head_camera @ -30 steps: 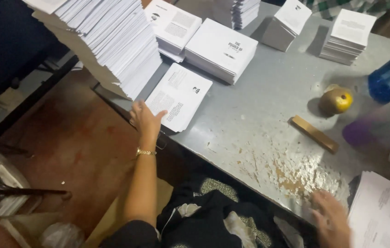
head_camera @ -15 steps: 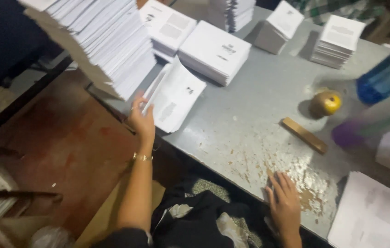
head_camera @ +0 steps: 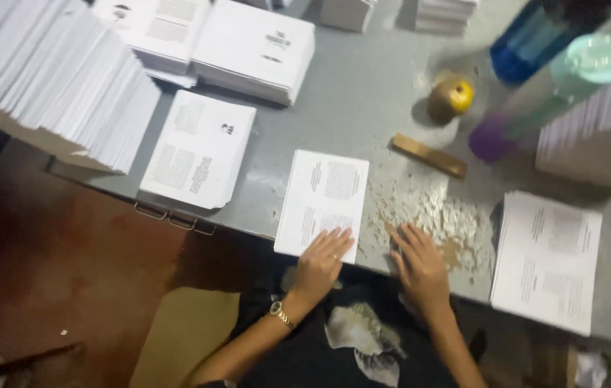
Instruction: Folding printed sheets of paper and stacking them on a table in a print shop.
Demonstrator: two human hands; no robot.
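Grip: left hand spread flat on printed sheet; right hand flat on table; sheet overhung the edge and could have slipped.

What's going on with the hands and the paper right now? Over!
Left hand flat on the printed sheet, near table edge. Right hand flat on bare grey table beside it, holding nothing. Wooden stick lies beyond, apart from both.

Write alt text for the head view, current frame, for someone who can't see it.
A person's left hand presses on a white printed paper sheet at the near edge of a grey metal table, while the right hand rests flat on a scuffed, worn patch beside it. Around them lie stacks of white printed sheets, a flat wooden stick and a blue plastic bottle.
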